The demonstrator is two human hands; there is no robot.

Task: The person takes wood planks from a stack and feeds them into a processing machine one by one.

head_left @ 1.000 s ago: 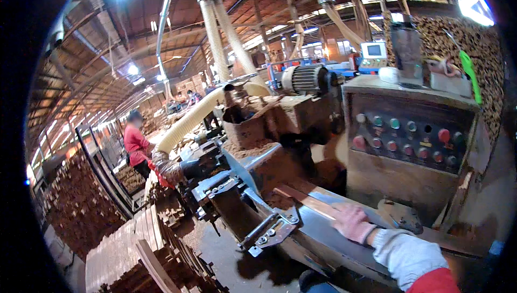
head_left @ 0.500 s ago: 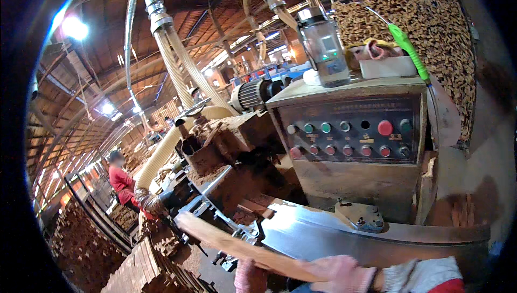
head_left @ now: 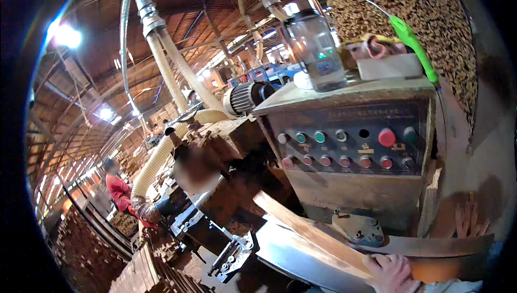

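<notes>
A wooden strip [head_left: 315, 234] slants over the smooth metal bed [head_left: 280, 244] of a woodworking machine, its far end near the dark, dusty opening. My right hand [head_left: 392, 274], in a pinkish work glove, is closed round the strip's near end at the lower right. My left hand is out of the picture. A small metal fitting [head_left: 360, 227] sits at the bed's far edge, beside the strip. Left of the bed is a metal guide bracket [head_left: 232, 255].
Beyond the bed stands a control box [head_left: 344, 185] with buttons, carrying a clear bottle [head_left: 318, 50], a white tray [head_left: 390, 67] and a green-handled tool [head_left: 412, 42]. Stacked wood [head_left: 137, 271] lies lower left. A person in red [head_left: 118, 190] is farther off. Ribbed hoses [head_left: 148, 174] reach the machine.
The wooden strip has moved right and now lies over the metal bed. My right hand moved right with it; my left hand has left the picture. The view has shifted slightly.
</notes>
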